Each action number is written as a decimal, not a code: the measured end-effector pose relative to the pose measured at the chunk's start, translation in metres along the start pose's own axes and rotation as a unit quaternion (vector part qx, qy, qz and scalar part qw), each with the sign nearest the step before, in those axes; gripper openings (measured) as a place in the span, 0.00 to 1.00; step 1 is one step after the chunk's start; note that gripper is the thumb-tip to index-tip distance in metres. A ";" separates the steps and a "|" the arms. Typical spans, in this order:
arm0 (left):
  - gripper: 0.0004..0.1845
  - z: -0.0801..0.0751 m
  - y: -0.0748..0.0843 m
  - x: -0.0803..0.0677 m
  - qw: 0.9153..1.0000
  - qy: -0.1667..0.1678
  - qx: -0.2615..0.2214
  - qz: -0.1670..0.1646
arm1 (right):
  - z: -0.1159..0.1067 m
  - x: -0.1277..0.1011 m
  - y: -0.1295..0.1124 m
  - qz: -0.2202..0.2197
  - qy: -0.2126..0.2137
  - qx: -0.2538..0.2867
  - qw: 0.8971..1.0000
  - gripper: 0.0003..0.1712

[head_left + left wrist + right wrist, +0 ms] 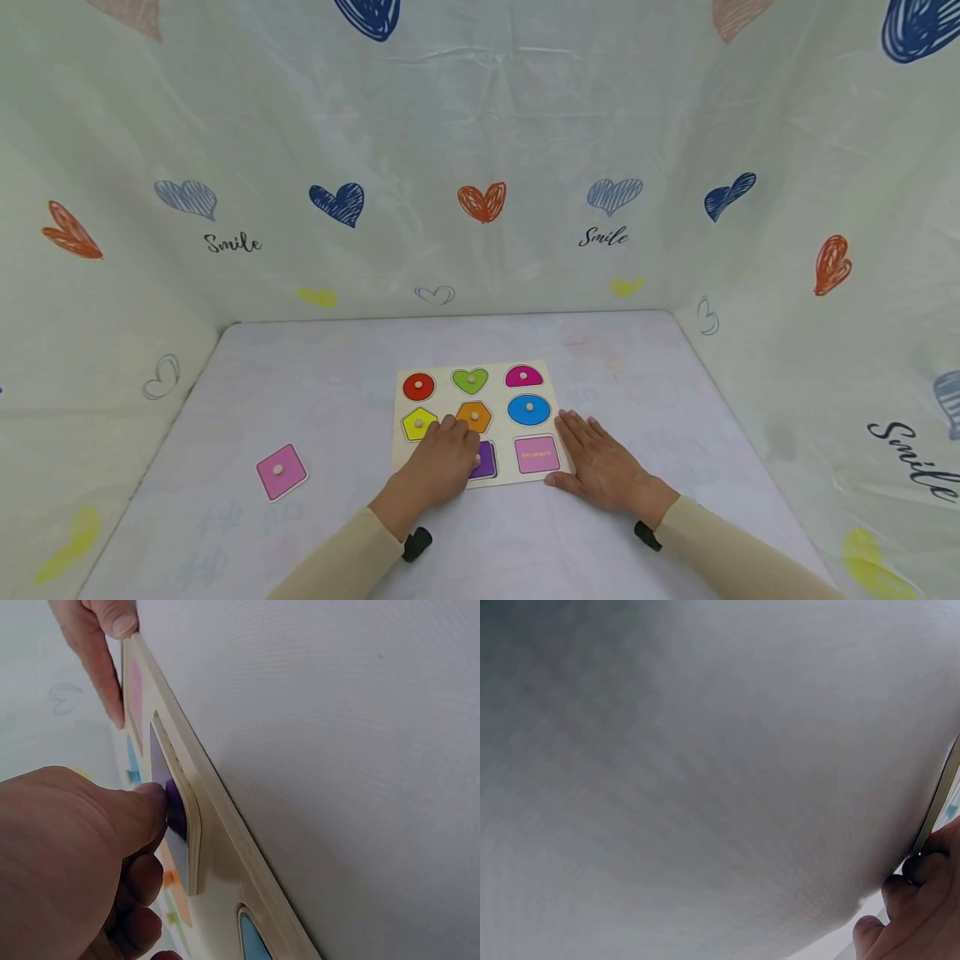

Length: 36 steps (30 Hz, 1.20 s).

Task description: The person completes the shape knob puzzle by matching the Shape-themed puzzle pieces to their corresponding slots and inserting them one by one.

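- Where table (315, 375) meets the heart-printed cloth walls, pale cover running forward to the viewer; puzzle board (453, 398) lying flat near the middle, square, near edge facing the forearms.
- On the board: red circle (418, 387), green heart (470, 381), magenta half-round (523, 377) in the far row; yellow pentagon (417, 423), orange hexagon (474, 414), blue circle (528, 409) in the middle row; an empty pink rectangle recess (537, 454) in the near row, right.
- Off the board, well apart to the left: loose pink square piece (281, 472), knob up, turned corner-on. Nearer the left arm than the right.
- Left hand (442, 467) over the near row's middle, fingers curled, thumb and fingertips pinching the knob of the purple piece (174, 806). From the left wrist view, piece tilted, one edge raised out of its recess, not seated flush.
- Purple piece directly under the left hand, beside the pink recess; right hand farther off, on the other side of that recess.
- Right hand (600, 467) flat and relaxed on the cover, fingers straight, thumb and index side touching the board's right near corner, steadying it. Holding nothing.
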<state>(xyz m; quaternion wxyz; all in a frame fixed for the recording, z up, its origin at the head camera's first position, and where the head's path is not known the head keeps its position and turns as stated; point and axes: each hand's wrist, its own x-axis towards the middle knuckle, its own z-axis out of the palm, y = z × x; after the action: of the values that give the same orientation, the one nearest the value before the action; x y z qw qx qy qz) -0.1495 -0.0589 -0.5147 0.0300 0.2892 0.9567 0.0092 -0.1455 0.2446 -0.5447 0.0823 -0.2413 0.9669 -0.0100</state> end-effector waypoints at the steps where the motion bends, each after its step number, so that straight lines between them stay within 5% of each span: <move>1: 0.21 0.000 0.000 0.000 1.000 0.001 0.000 0.001 | 0.000 0.000 0.000 -0.001 0.000 0.000 1.000 0.59; 36: 0.22 0.006 0.004 0.004 1.000 0.003 0.016 0.004 | -0.003 -0.001 -0.002 0.004 -0.007 0.002 1.000 0.59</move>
<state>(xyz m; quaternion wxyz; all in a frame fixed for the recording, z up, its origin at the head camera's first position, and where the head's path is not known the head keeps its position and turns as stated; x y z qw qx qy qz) -0.1503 -0.0534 -0.5208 0.0222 0.2934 0.9557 -0.0048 -0.1444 0.2428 -0.5417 0.0894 -0.2375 0.9672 -0.0099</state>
